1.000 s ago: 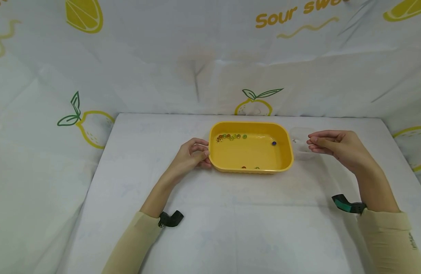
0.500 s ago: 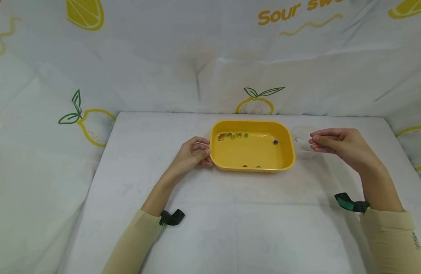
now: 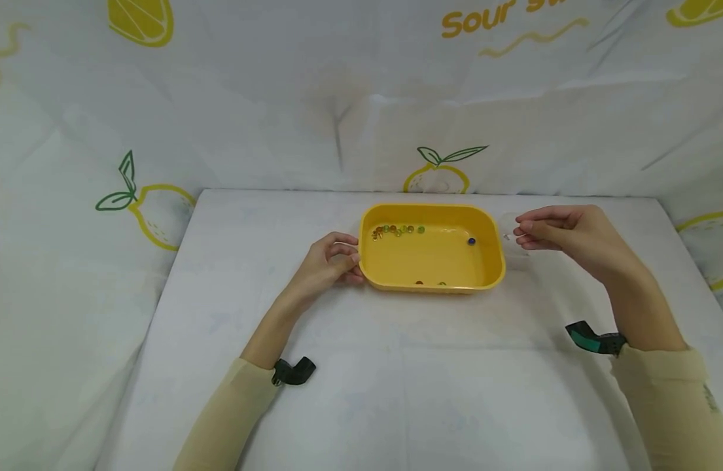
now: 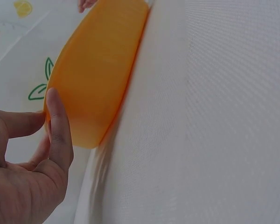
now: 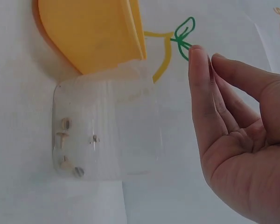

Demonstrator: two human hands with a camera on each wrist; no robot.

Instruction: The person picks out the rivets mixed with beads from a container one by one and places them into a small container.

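A shallow yellow plastic tub [image 3: 420, 271] stands on the table, with my left hand [image 3: 322, 268] pinching its left rim between thumb and fingers. Beads or marbles [image 3: 398, 230] in amber and green lie along its back left, with small gold pieces [image 3: 377, 237] beside them. One dark blue marble [image 3: 471, 241] sits at the right. Right of the tub stands a clear plastic container [image 5: 135, 112] with several small screws [image 5: 66, 124] in its bottom. My right hand [image 3: 573, 235] is above it, thumb and fingertips drawn together; I cannot tell if they hold anything.
A white cloth covers the table [image 3: 349, 386] and hangs behind it as a lemon-printed backdrop [image 3: 249, 98]. Two more marbles lie at the tub's front wall, mostly hidden by the rim. Black camera mounts [image 3: 293, 371] sit on both wrists.
My right hand has moved left over the clear container, closer to the tub, in the last half second. My left hand keeps its hold on the rim.
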